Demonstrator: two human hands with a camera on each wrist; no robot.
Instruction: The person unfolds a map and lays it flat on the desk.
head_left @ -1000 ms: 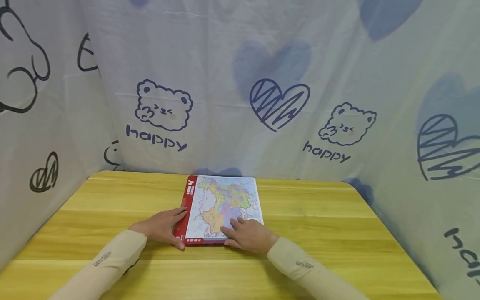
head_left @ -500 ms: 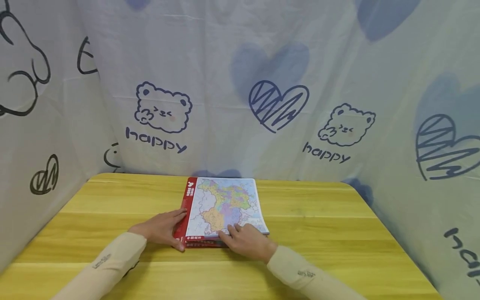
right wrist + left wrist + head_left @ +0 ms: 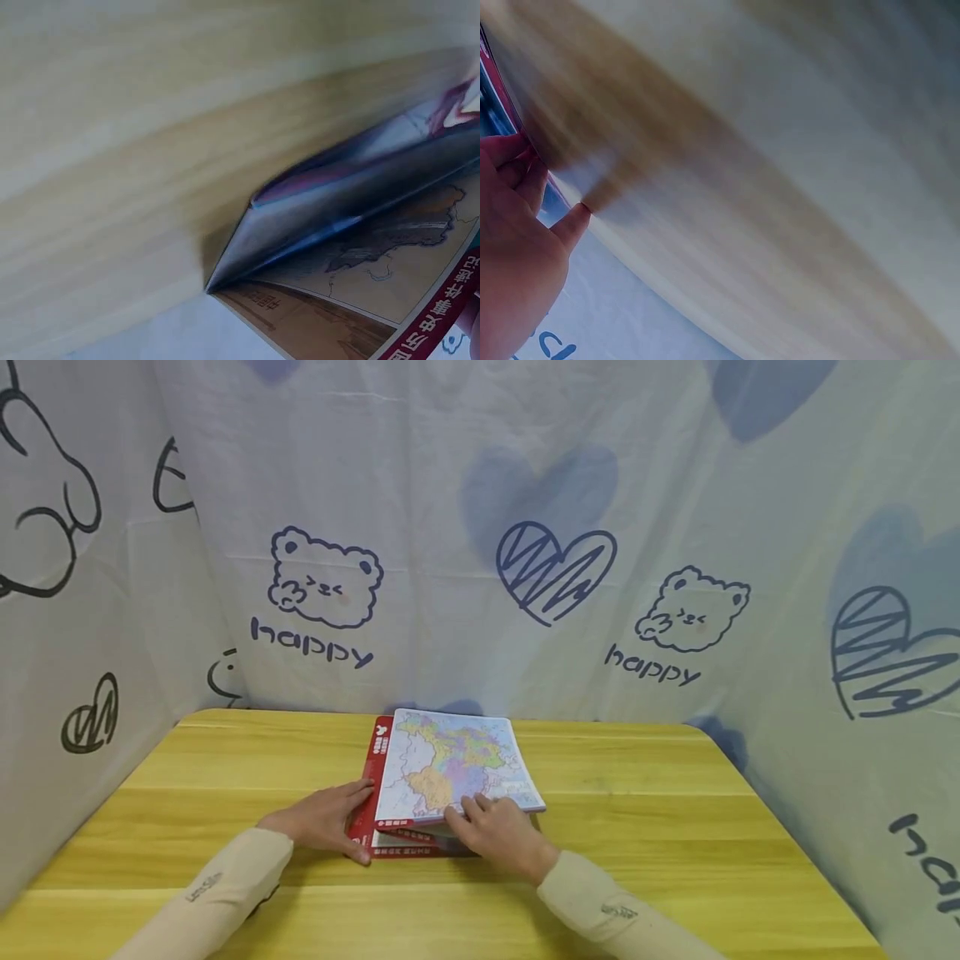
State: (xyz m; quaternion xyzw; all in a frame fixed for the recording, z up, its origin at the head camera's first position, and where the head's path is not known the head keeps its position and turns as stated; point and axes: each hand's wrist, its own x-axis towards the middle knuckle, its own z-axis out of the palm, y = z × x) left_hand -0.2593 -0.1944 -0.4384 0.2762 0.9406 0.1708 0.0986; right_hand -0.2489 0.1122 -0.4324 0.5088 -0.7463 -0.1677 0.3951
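Observation:
A colourful printed map lies on top of a red-edged stack. Its near edge is raised, and my right hand pinches it with curled fingers. Below the raised edge show further sheets with red strips along their front. My left hand rests on the red left margin, fingers spread, thumb by the near corner. In the left wrist view, the fingertips of the left hand sit right at the edge. A bent glossy sheet stands over a brown printed sheet in the right wrist view.
The stack lies toward the far side of a yellow wood-grain table. Behind it hangs a white curtain printed with bears, hearts and lettering; it also closes in both sides.
The right hand moves from lying on the map to pinching its near edge. That edge rises and shifts slightly right, uncovering sheets beneath. The left hand stays put.

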